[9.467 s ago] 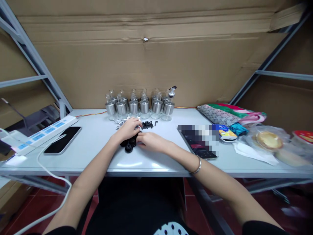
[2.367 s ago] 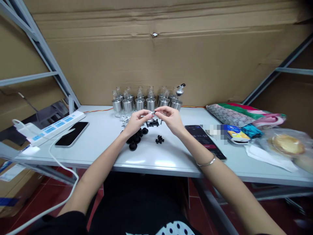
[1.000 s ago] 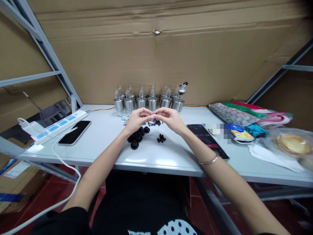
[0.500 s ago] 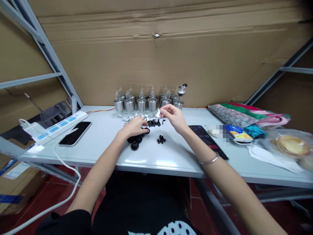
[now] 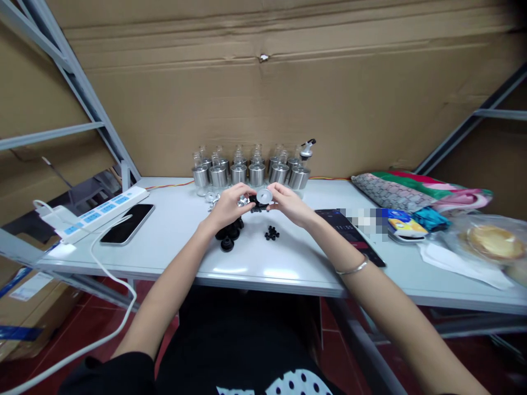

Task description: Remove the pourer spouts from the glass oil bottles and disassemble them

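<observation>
In the head view, my right hand pinches a silvery-white pourer top, its round underside turned towards me. My left hand is closed on a black stopper, partly hidden by the fingers, just left of the pourer top. Whether the two parts touch, I cannot tell. A pile of black stoppers lies below my left hand. Several small black caps are grouped nearer the front edge. More silvery pourer tops lie behind my left hand, and small black levers show beneath the held parts.
Several glass bottles with metal sleeves stand at the back; one carries a pourer. A phone and power strip are on the left. Another phone, a bagged pastry and colourful cloth are on the right.
My left hand has risen from the stopper pile with a black stopper and come close to my right hand. The pourer top has been turned to show its round underside.
</observation>
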`<state>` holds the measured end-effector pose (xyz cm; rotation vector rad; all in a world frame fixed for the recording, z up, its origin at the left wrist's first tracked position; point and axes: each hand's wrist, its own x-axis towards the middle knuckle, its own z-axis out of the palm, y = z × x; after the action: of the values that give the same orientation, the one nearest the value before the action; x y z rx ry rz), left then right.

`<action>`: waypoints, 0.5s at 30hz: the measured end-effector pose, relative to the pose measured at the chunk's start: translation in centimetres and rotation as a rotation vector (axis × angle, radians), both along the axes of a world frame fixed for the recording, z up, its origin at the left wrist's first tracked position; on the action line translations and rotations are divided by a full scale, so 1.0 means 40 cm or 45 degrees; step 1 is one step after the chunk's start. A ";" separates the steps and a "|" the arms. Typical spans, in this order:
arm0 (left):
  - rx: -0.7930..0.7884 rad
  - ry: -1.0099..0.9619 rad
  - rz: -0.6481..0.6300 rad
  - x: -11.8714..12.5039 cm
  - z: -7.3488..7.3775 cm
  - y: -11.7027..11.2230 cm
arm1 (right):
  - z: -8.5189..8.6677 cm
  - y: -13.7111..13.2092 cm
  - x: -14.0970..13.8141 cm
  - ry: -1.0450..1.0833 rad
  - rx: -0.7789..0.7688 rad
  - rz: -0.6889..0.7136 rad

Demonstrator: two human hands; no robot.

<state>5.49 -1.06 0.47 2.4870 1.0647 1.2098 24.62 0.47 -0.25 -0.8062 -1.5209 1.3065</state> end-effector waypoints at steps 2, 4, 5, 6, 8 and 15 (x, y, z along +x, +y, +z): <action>0.036 -0.107 -0.058 0.004 0.002 -0.004 | 0.001 -0.003 -0.002 -0.021 -0.010 0.064; 0.022 -0.158 -0.090 0.007 0.001 -0.006 | 0.005 -0.006 -0.003 -0.029 -0.001 0.103; 0.011 -0.174 -0.099 0.008 0.000 -0.007 | 0.007 -0.007 -0.003 -0.027 0.008 0.112; 0.002 -0.187 -0.104 0.009 -0.001 -0.007 | 0.009 -0.008 -0.003 -0.020 0.017 0.115; -0.008 -0.218 -0.109 0.011 -0.002 -0.008 | 0.010 -0.009 -0.005 0.002 0.033 0.110; 0.000 -0.371 -0.054 0.015 -0.007 -0.003 | 0.016 -0.007 -0.008 0.135 0.175 -0.038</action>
<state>6.08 -1.18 0.19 2.2297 0.9299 1.4998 24.31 0.18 0.38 -0.6593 -1.4907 1.1898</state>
